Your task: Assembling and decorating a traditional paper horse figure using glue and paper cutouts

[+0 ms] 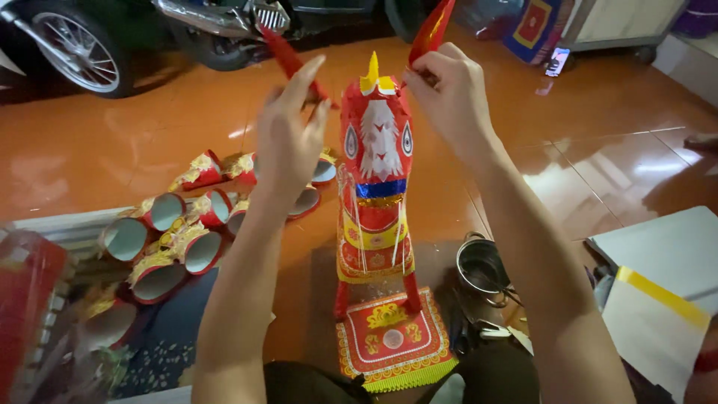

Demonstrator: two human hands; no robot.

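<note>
Lying closest to the lens is a square red paper mat with gold fringe and gold ornaments, resting on the glossy orange tiled floor and touching the base of a tall red paper horse figure with a white face panel, blue band and yellow horn. Both forearms are rising from the bottom edge toward the figure's head. The left hand is pinching a narrow red paper ear piece beside the head, and the right hand is pinching a second red paper ear strip at the head's top. Toward the floor's left edge, roughly eight red-and-gold paper cones with white insides are lying in a loose heap. One small metal pot is sitting just right of the figure. Open floor is stretching behind the figure up to one parked motorbike.
</note>
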